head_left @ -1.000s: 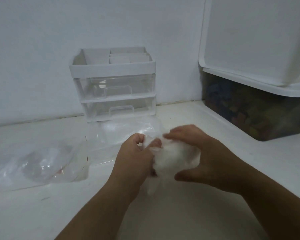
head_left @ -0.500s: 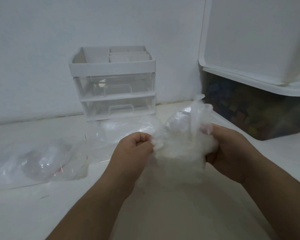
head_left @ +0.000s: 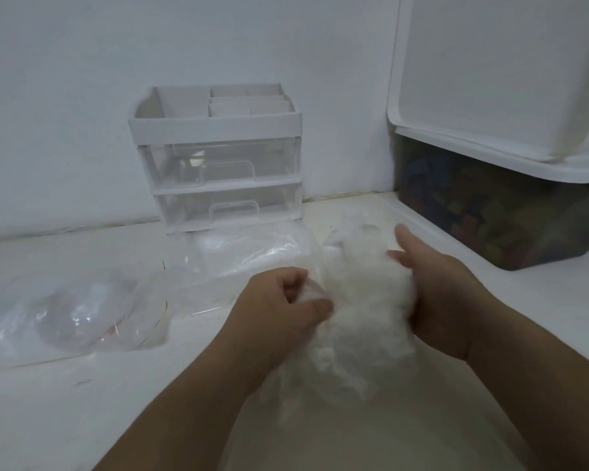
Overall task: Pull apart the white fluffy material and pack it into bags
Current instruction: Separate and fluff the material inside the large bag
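Note:
A wad of white fluffy material [head_left: 361,300] sits inside a clear plastic bag [head_left: 354,236] that I hold up above the white table. My left hand [head_left: 283,311] pinches the bag's left edge between thumb and curled fingers. My right hand [head_left: 436,290] cups the bag and the fluff from the right side, its fingers pointing up along the plastic. The lower part of the fluff hangs down between my wrists.
Several clear plastic bags [head_left: 82,311] lie flat on the table at the left and middle. A small white drawer unit [head_left: 215,158] stands against the back wall. A dark bin [head_left: 490,212] with a white lid fills the right side, close to my right hand.
One second ago both hands squeezed the fluff low on the table. They have since lifted the bag, and the right hand has slid further up its right side.

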